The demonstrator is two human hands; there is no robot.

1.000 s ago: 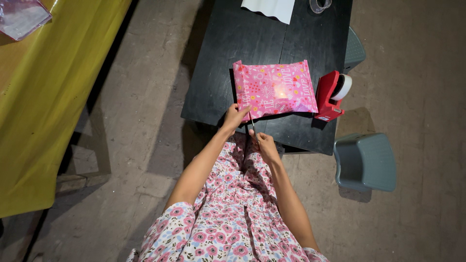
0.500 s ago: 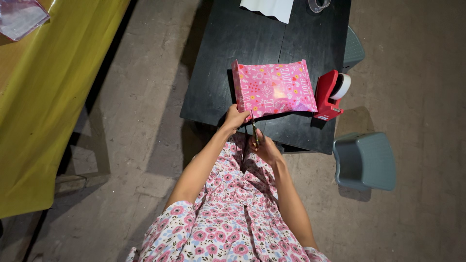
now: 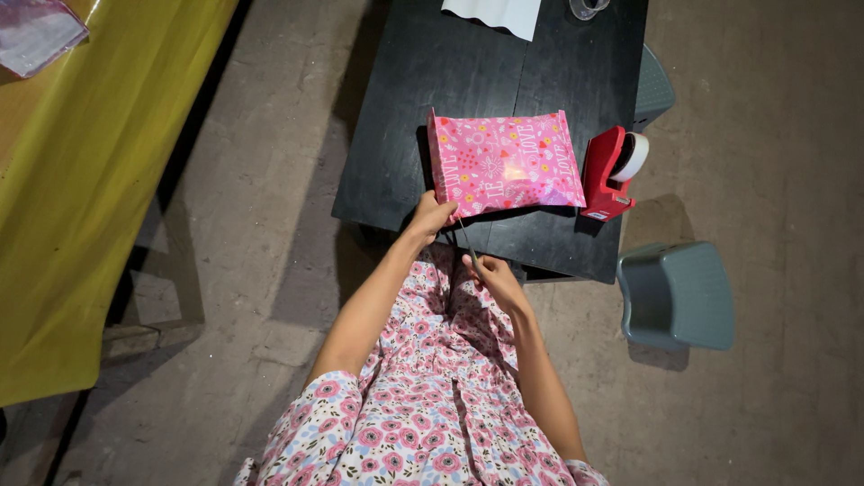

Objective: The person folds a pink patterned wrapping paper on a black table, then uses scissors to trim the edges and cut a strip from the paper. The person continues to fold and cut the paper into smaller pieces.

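Head view: pink wrapped parcel (image 3: 502,164) lies flat on the black surface (image 3: 423,81), long axis left-right, beside a red tape dispenser (image 3: 607,173). Left hand (image 3: 430,216) pinches its near-left corner; right hand (image 3: 487,273) is closed on thin scissors (image 3: 466,239), now drawn nearer than before.

Pink wrapped package (image 3: 502,164): flat rectangle, glossy pink paper with small white, yellow and red motifs and printed lettering, lying on the near half of the black table (image 3: 432,81), its left corner at the table's front edge, a red tape dispenser (image 3: 608,173) just beside its right end

White sheet (image 3: 493,14): plain, at the table's far edge, partly cut off by the frame

Clear plastic bag (image 3: 36,31): crumpled, pinkish sheen, on the yellow surface (image 3: 81,180) at upper left, well apart from the table
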